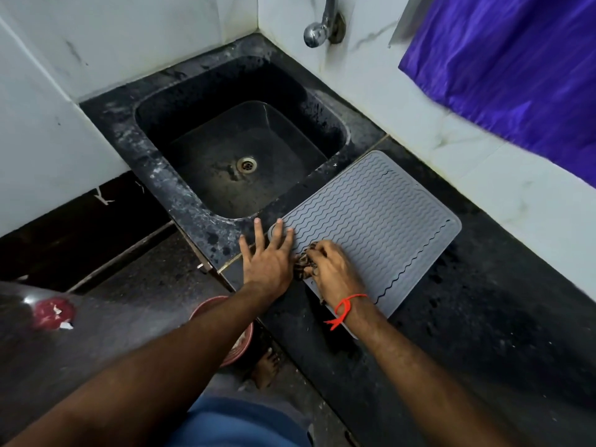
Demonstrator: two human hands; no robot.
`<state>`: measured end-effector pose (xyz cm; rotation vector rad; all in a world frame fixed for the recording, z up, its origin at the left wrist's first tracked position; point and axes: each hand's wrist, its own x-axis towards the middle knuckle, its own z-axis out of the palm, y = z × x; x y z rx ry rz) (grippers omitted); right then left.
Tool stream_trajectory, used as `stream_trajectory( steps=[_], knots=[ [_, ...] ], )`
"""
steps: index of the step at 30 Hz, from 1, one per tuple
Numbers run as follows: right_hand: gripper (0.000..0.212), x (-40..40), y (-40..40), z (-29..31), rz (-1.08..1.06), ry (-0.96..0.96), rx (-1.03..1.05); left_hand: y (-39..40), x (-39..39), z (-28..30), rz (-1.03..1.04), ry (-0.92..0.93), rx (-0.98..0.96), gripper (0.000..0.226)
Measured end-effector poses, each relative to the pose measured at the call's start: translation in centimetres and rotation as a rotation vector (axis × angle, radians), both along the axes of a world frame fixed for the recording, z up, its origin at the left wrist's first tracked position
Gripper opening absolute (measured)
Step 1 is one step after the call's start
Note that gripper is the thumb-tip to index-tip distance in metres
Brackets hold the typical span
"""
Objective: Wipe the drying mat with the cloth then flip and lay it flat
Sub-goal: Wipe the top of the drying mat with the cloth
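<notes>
Gray drying mat flat on dark table, just beside black sink. Left hand spread wide, fingers straight, pressing the mat's near corner. Right hand curled round a small dark cloth, on the mat. Tap above, purple curtain on wall, red bowl on floor below.

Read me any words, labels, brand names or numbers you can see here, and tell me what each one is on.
None: no readable text shows in this view.
Mat: only wavy ridges, no brand or label visible.
Tap: bare metal, no marking visible.
Red object at lower left: carries white scraps, too blurred to tell whether any bear print.
</notes>
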<state>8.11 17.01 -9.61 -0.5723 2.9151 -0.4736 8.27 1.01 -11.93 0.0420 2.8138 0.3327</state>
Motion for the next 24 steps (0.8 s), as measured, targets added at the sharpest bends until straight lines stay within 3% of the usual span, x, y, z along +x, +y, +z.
stream_trajectory(
  steps=[8,15,24],
  knots=[
    [0.02,-3.4,3.1,-0.3,0.231,0.119,-0.018,-0.1,-0.2,-0.4,0.016,-0.04,-0.011,0.066],
    [0.019,-9.2,7.0,-0.6,0.174,0.116,0.027,-0.3,-0.2,-0.4,-0.023,-0.022,-0.048,0.066],
    [0.024,-18.2,12.5,0.5,-0.047,0.076,0.154,-0.4,-0.1,-0.7,-0.048,-0.03,-0.131,0.068]
  ],
)
